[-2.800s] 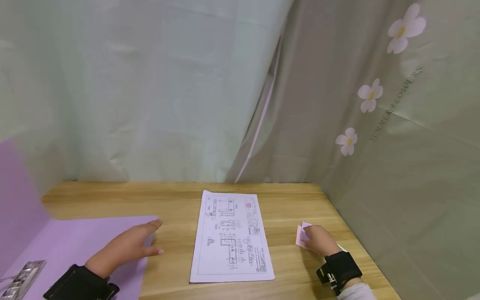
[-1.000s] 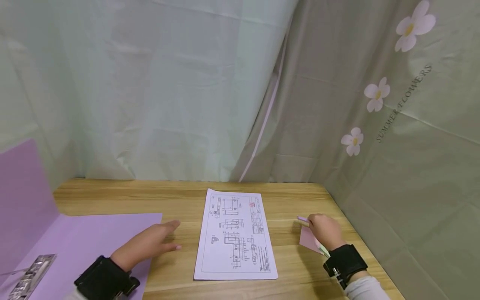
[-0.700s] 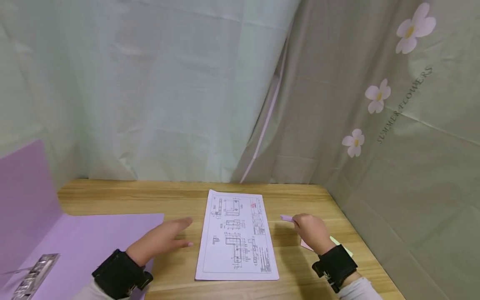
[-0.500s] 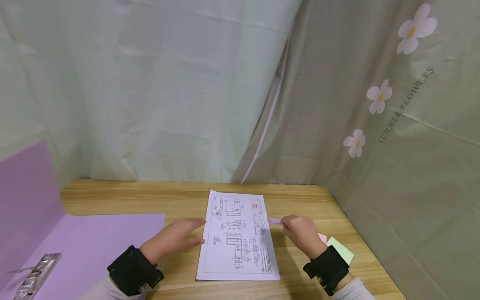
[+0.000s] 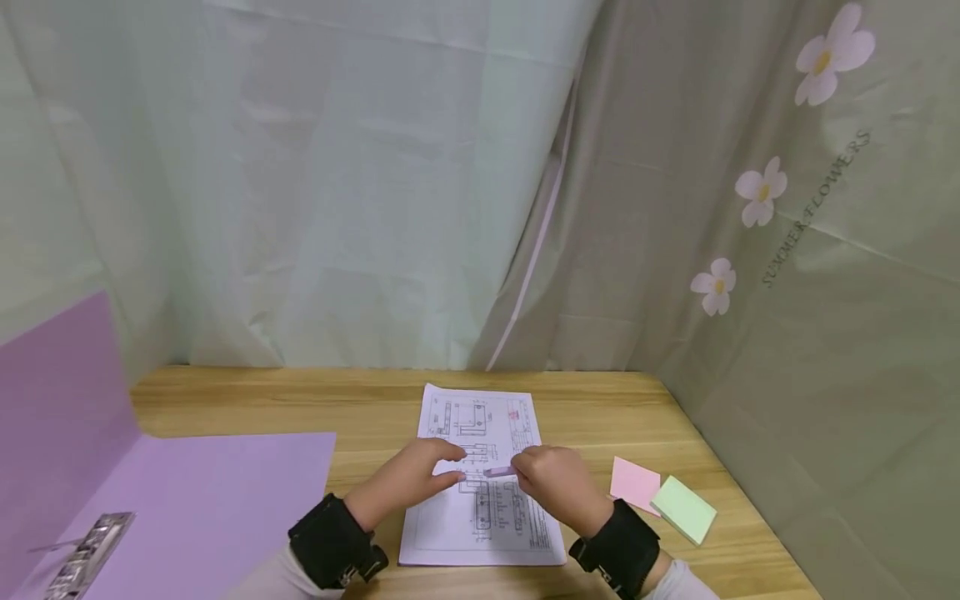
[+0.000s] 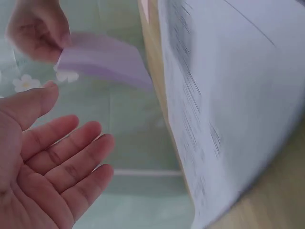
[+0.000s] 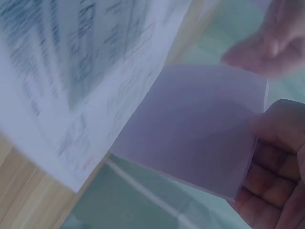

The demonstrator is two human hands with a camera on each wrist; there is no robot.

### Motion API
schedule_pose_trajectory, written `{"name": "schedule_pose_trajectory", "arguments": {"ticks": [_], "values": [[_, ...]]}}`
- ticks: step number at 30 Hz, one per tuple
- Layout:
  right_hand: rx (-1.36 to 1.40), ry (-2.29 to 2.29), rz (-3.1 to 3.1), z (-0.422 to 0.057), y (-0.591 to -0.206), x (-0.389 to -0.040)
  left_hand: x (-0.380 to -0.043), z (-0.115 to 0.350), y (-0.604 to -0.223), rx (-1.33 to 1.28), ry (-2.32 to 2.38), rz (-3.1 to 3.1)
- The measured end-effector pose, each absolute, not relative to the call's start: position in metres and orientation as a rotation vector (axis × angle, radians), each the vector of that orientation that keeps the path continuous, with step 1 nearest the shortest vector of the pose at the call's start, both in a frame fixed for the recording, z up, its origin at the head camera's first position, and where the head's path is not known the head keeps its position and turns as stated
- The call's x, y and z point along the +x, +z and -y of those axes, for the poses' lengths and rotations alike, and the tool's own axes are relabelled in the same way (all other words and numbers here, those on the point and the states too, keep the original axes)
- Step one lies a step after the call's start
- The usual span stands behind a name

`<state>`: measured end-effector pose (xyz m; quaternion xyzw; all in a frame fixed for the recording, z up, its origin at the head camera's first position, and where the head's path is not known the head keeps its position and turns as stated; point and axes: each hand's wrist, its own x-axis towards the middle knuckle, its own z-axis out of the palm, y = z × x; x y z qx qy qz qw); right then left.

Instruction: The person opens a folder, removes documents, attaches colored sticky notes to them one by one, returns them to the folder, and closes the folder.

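Note:
Above the printed drawing sheets (image 5: 442,533), my right hand (image 5: 558,487) pinches a purple sticky note pad (image 5: 499,472) by its edge. In the right wrist view the pad (image 7: 190,129) shows as a thin square block between thumb and curled fingers. My left hand (image 5: 408,479) hovers over the sheets just left of the pad, thumb and fingers apart and holding nothing. The left wrist view shows the left palm (image 6: 52,171) with loosely extended fingers, apart from the pad (image 6: 102,59).
A pink sticky note pad (image 5: 634,482) and a green one (image 5: 684,510) lie on the wooden table (image 5: 600,400) at the right. An opened purple folder (image 5: 225,492) with a metal clip (image 5: 92,554) occupies the left. Curtains (image 5: 337,208) hang behind.
My right hand has picked up the purple pad from the right side and carried it left over the sheets, uncovering the pink and green pads. My left hand has moved right from the folder.

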<state>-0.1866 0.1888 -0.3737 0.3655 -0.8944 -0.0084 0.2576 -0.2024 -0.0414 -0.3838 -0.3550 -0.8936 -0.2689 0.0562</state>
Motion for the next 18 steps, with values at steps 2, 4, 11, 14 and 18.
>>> {"name": "schedule_pose_trajectory", "arguments": {"ticks": [2,4,11,14,18], "values": [[1.025,-0.032,2.410,-0.184,-0.374,-0.186,-0.203,0.034,-0.384,-1.077,-0.855,2.706],[1.043,-0.047,2.401,-0.179,-0.375,-0.187,-0.203,0.028,-0.384,-1.076,-0.869,2.714],[1.037,-0.050,2.420,-0.173,-0.379,-0.188,-0.199,0.020,-0.390,-1.079,-0.855,2.748],[1.022,-0.041,2.437,-0.171,-0.382,-0.189,-0.198,0.019,-0.394,-1.086,-0.864,2.720],[1.004,-0.008,2.452,-0.170,-0.386,-0.191,-0.197,0.016,-0.396,-1.070,-0.863,2.670]]}}
